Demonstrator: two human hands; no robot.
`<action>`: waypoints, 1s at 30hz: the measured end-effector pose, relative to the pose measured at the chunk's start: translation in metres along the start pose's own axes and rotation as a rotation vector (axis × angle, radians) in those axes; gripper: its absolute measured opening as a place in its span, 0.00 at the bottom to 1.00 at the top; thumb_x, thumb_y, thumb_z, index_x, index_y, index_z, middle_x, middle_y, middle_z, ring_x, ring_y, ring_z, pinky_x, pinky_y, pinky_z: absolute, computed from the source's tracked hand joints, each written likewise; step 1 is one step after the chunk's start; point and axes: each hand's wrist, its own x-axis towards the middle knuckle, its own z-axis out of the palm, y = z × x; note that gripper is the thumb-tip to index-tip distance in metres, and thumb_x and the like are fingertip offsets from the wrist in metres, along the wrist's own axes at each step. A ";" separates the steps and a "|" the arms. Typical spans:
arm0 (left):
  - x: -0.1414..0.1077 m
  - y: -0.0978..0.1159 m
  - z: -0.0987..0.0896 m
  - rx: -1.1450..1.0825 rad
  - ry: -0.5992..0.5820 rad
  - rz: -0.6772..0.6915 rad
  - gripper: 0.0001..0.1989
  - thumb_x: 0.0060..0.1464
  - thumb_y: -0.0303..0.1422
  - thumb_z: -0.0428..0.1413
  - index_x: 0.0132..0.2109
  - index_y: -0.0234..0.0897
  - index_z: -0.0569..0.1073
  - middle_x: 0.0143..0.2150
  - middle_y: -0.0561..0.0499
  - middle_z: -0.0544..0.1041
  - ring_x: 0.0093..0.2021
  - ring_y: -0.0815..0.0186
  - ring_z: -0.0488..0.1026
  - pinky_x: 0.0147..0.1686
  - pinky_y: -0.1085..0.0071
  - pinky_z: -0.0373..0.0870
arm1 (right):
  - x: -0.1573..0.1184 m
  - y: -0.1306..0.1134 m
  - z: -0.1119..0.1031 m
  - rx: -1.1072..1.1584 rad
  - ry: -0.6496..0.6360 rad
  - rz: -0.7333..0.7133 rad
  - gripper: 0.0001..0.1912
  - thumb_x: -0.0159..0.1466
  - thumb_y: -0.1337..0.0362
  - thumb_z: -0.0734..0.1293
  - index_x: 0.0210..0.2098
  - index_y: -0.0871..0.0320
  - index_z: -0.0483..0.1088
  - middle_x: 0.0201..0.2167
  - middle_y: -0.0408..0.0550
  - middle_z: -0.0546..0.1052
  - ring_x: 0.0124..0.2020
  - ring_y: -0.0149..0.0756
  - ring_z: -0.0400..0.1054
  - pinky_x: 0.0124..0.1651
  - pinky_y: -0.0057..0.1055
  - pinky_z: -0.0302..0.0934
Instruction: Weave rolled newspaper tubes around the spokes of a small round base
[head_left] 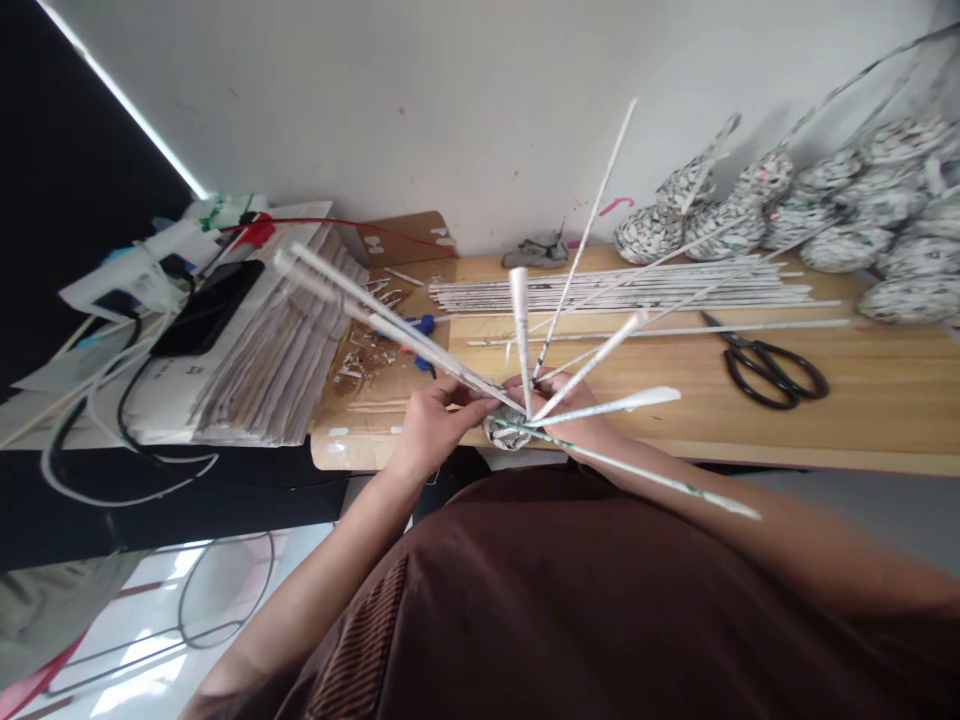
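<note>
While the left hand (pixel 433 428) pinches paper sticks (pixel 457 370) and the right hand (pixel 579 402) holds the small woven ball (pixel 508 434) by the front edge of the table (pixel 750 438), slow, gentle folds should work best. Pull each stick snug, but don't squash it.

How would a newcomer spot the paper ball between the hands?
Start at the wooden table along the wall, then go to its near edge, where the left hand and right hand come together. The small ball is between them. Unlike the piled balls by the wall, it has several sticks fanning out in different directions.
</note>
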 end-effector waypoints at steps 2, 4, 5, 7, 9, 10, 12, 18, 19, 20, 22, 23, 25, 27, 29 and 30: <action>0.002 0.001 -0.001 0.122 0.025 0.005 0.12 0.47 0.35 0.67 0.40 0.36 0.83 0.30 0.50 0.83 0.28 0.65 0.78 0.28 0.72 0.75 | -0.001 -0.002 0.001 0.024 0.014 0.024 0.08 0.56 0.58 0.74 0.31 0.54 0.76 0.27 0.46 0.80 0.25 0.36 0.74 0.25 0.32 0.69; 0.001 0.002 -0.001 0.233 0.059 0.053 0.10 0.48 0.33 0.66 0.40 0.38 0.83 0.30 0.50 0.84 0.28 0.64 0.80 0.28 0.72 0.75 | -0.002 -0.005 0.003 0.056 0.022 0.031 0.09 0.55 0.58 0.75 0.31 0.55 0.76 0.27 0.46 0.80 0.25 0.35 0.74 0.27 0.33 0.70; 0.001 0.003 0.000 0.278 0.070 0.088 0.09 0.48 0.32 0.65 0.40 0.39 0.83 0.31 0.51 0.84 0.28 0.63 0.80 0.28 0.72 0.75 | -0.002 -0.006 0.004 0.064 0.015 0.027 0.10 0.54 0.58 0.76 0.31 0.56 0.76 0.27 0.46 0.80 0.25 0.35 0.74 0.29 0.34 0.71; 0.000 0.005 0.002 0.330 0.083 0.151 0.08 0.50 0.31 0.64 0.39 0.40 0.83 0.32 0.51 0.84 0.29 0.64 0.81 0.28 0.73 0.75 | -0.002 -0.007 0.005 0.067 -0.001 0.016 0.12 0.53 0.58 0.76 0.32 0.57 0.76 0.27 0.45 0.80 0.26 0.34 0.73 0.31 0.34 0.71; -0.001 0.006 0.004 0.358 0.101 0.189 0.08 0.51 0.30 0.63 0.40 0.41 0.83 0.32 0.52 0.84 0.30 0.63 0.81 0.27 0.73 0.75 | -0.002 -0.007 0.006 0.066 -0.012 0.023 0.13 0.52 0.57 0.77 0.32 0.56 0.75 0.27 0.45 0.80 0.27 0.34 0.73 0.32 0.34 0.71; -0.001 0.006 0.005 0.367 0.107 0.201 0.08 0.51 0.29 0.63 0.40 0.41 0.83 0.32 0.52 0.84 0.31 0.63 0.81 0.27 0.74 0.75 | -0.001 -0.006 0.005 0.067 -0.015 0.031 0.13 0.52 0.57 0.77 0.32 0.55 0.75 0.27 0.45 0.80 0.27 0.35 0.74 0.32 0.34 0.71; -0.001 0.006 0.007 0.386 0.115 0.225 0.08 0.51 0.29 0.63 0.40 0.41 0.83 0.33 0.51 0.85 0.33 0.62 0.82 0.26 0.73 0.74 | -0.001 -0.003 0.005 0.075 -0.017 0.041 0.12 0.52 0.57 0.78 0.31 0.53 0.74 0.27 0.44 0.80 0.28 0.36 0.74 0.32 0.35 0.72; -0.001 0.002 0.007 0.403 0.091 0.250 0.08 0.54 0.29 0.62 0.41 0.42 0.83 0.36 0.51 0.85 0.34 0.62 0.82 0.29 0.73 0.75 | -0.003 -0.004 0.006 0.063 -0.012 0.049 0.10 0.54 0.61 0.77 0.33 0.54 0.75 0.29 0.45 0.80 0.27 0.35 0.73 0.32 0.33 0.71; -0.001 0.001 0.007 0.396 0.085 0.245 0.08 0.54 0.30 0.62 0.41 0.42 0.83 0.35 0.51 0.85 0.34 0.63 0.82 0.30 0.73 0.75 | -0.003 -0.005 0.006 0.065 -0.002 0.060 0.10 0.53 0.61 0.77 0.33 0.55 0.75 0.28 0.45 0.80 0.27 0.34 0.72 0.31 0.32 0.70; -0.001 0.000 0.007 0.384 0.081 0.237 0.08 0.54 0.30 0.62 0.41 0.42 0.84 0.35 0.51 0.85 0.33 0.63 0.82 0.30 0.73 0.75 | -0.003 -0.005 0.007 0.072 0.008 0.068 0.10 0.52 0.62 0.77 0.32 0.56 0.75 0.27 0.45 0.80 0.26 0.33 0.71 0.30 0.31 0.69; -0.001 -0.003 0.006 0.354 0.085 0.225 0.07 0.54 0.31 0.63 0.41 0.41 0.84 0.34 0.51 0.85 0.32 0.63 0.81 0.31 0.72 0.76 | -0.002 -0.005 0.007 0.093 0.015 0.078 0.11 0.50 0.64 0.78 0.30 0.57 0.74 0.24 0.43 0.78 0.24 0.32 0.70 0.28 0.30 0.67; -0.001 -0.004 0.006 0.343 0.091 0.223 0.07 0.53 0.32 0.64 0.41 0.41 0.84 0.34 0.50 0.85 0.32 0.63 0.81 0.32 0.72 0.76 | -0.001 -0.004 0.007 0.102 0.020 0.076 0.10 0.50 0.65 0.77 0.29 0.57 0.74 0.24 0.42 0.78 0.23 0.31 0.69 0.27 0.29 0.66; -0.001 -0.006 0.006 0.338 0.104 0.224 0.07 0.52 0.33 0.65 0.40 0.40 0.84 0.34 0.50 0.84 0.31 0.64 0.81 0.32 0.72 0.76 | 0.000 -0.003 0.008 0.114 0.023 0.071 0.09 0.50 0.68 0.76 0.30 0.57 0.74 0.24 0.42 0.78 0.25 0.31 0.70 0.29 0.28 0.66; 0.000 -0.007 0.007 0.342 0.114 0.224 0.07 0.52 0.34 0.65 0.39 0.39 0.84 0.33 0.49 0.84 0.31 0.63 0.80 0.32 0.72 0.76 | 0.000 -0.004 0.008 0.091 0.019 0.067 0.09 0.51 0.71 0.74 0.31 0.58 0.73 0.25 0.42 0.78 0.26 0.31 0.71 0.30 0.27 0.66; 0.000 -0.006 0.009 0.341 0.119 0.231 0.06 0.52 0.35 0.66 0.37 0.38 0.84 0.32 0.49 0.84 0.32 0.63 0.81 0.33 0.71 0.76 | -0.001 -0.007 0.010 0.073 0.025 0.061 0.11 0.51 0.74 0.72 0.32 0.57 0.71 0.25 0.40 0.78 0.26 0.30 0.70 0.29 0.25 0.64; 0.001 -0.005 0.010 0.341 0.123 0.239 0.06 0.52 0.34 0.66 0.36 0.38 0.84 0.32 0.49 0.84 0.33 0.62 0.81 0.33 0.71 0.76 | -0.002 -0.008 0.010 0.072 0.031 0.063 0.13 0.50 0.74 0.72 0.33 0.56 0.70 0.24 0.39 0.78 0.25 0.30 0.70 0.28 0.25 0.63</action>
